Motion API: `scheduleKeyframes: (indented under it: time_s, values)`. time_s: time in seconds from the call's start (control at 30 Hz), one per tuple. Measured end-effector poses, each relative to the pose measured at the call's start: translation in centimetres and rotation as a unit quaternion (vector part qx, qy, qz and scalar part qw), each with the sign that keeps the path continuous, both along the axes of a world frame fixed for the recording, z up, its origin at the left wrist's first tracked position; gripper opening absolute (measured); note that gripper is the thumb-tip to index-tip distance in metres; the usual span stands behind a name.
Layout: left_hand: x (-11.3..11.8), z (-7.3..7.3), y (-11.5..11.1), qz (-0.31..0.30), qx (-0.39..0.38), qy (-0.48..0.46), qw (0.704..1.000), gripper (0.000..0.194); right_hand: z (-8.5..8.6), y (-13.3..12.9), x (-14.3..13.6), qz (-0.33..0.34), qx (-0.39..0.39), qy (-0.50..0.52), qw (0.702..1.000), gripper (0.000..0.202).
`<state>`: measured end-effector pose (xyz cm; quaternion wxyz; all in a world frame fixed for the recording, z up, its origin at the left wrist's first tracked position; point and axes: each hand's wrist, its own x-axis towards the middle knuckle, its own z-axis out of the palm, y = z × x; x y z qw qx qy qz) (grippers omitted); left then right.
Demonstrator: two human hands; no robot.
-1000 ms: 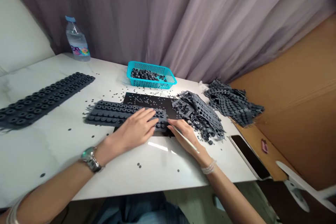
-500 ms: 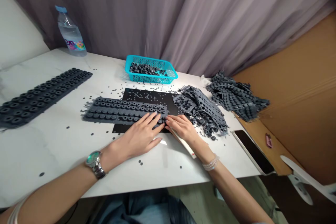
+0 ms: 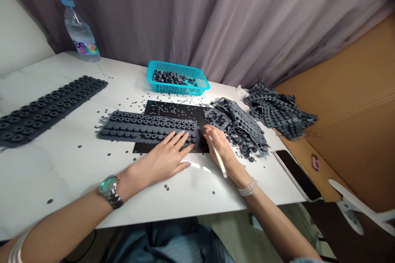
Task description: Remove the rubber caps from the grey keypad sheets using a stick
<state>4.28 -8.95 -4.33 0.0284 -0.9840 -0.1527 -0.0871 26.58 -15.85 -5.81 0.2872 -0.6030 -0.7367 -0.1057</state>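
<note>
My left hand lies flat, fingers spread, over the right end of a dark grey rubber sheet with rows of raised rings. That sheet rests partly on a black mat dotted with small grey discs. Just off the sheet's right end, my right hand is closed around a slim white pen-like tool. The tool's tip is hidden by my fingers, and I cannot tell whether a small part is pinched there. Beside that hand lies a heap of perforated rubber scrap with loose rings.
A turquoise basket of black rings stands at the back. Another ringed sheet lies left, below a water bottle. On the right are crumpled ringed sheets, a phone and a pink object. Small discs litter the white table.
My right hand has come away from the sheet's end, slightly up and to the right, and the white tool has tilted steeper. My left hand stays on the sheet.
</note>
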Motion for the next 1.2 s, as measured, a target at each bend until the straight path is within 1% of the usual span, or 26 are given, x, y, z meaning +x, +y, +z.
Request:
scheduleKeyframes:
  time_s: [0.03, 0.07, 0.1, 0.2, 0.23, 0.3, 0.5, 0.67, 0.77, 0.83, 0.9, 0.97, 1.03, 1.07, 1.1, 1.13, 1.2]
  values:
    - [0.0, -0.1, 0.0, -0.001, 0.002, -0.001, 1.000, 0.054, 0.0, -0.1, 0.1, -0.022, 0.012, 0.021, 0.999, 0.019]
    - [0.0, -0.2, 0.1, -0.001, 0.004, -0.003, 1.000, 0.054, 0.0, -0.1, 0.2, -0.029, 0.017, 0.032, 0.999, 0.018]
    - [0.0, -0.3, 0.1, -0.001, 0.006, -0.004, 1.000, 0.055, 0.1, -0.2, 0.2, -0.018, 0.016, 0.031, 0.999, 0.017]
    - [-0.1, -0.5, 0.1, -0.004, 0.013, -0.011, 1.000, 0.056, 0.2, -0.3, -0.3, 0.061, -0.001, -0.029, 0.998, 0.014]
    - [0.0, -0.5, 0.1, -0.005, 0.015, -0.014, 1.000, 0.057, 0.2, -0.3, -0.5, 0.080, -0.003, -0.054, 0.995, 0.013]
    - [0.0, -0.6, 0.1, -0.006, 0.021, -0.021, 1.000, 0.057, 0.1, -0.3, -0.8, 0.097, 0.004, -0.094, 0.991, 0.011]
    - [0.0, -0.7, 0.1, -0.006, 0.025, -0.023, 0.999, 0.057, -0.1, -0.2, -0.6, 0.092, 0.020, -0.141, 0.985, 0.010]
    - [0.0, -0.7, 0.2, -0.006, 0.018, -0.018, 1.000, 0.057, 0.3, -0.3, -0.7, 0.094, -0.017, -0.157, 0.983, 0.015]
    - [0.0, -0.6, 0.1, -0.004, 0.020, -0.018, 1.000, 0.057, 0.2, -0.2, -0.8, 0.098, -0.033, -0.156, 0.982, 0.015]
    - [0.0, -0.5, 0.1, -0.003, 0.021, -0.018, 1.000, 0.057, 0.0, 0.1, -0.8, 0.091, -0.035, -0.142, 0.985, 0.015]
    - [0.0, -0.4, 0.1, -0.002, 0.019, -0.020, 1.000, 0.057, -0.3, 0.4, -0.7, 0.063, -0.026, -0.115, 0.991, 0.015]
    - [0.0, -0.5, 0.1, -0.001, 0.015, -0.021, 1.000, 0.056, -0.4, 0.5, -0.4, -0.001, 0.002, -0.071, 0.997, 0.017]
    - [0.0, -0.6, 0.1, -0.001, 0.014, -0.022, 1.000, 0.055, -0.3, 0.4, 0.0, -0.068, 0.023, -0.025, 0.997, 0.018]
    - [0.0, -0.7, 0.2, -0.001, 0.015, -0.023, 1.000, 0.055, -0.1, 0.2, 0.1, -0.087, 0.027, -0.013, 0.996, 0.018]
    - [0.0, -0.8, 0.2, -0.001, 0.015, -0.024, 1.000, 0.055, 0.1, 0.0, 0.2, -0.090, 0.026, -0.012, 0.995, 0.018]
    - [0.0, -0.8, 0.2, -0.002, 0.016, -0.026, 1.000, 0.055, 0.2, -0.3, 0.2, -0.078, 0.021, -0.020, 0.997, 0.018]
    - [0.0, -0.9, 0.2, -0.003, 0.015, -0.030, 0.999, 0.056, 0.6, -1.0, 0.0, -0.024, 0.018, -0.047, 0.998, 0.016]
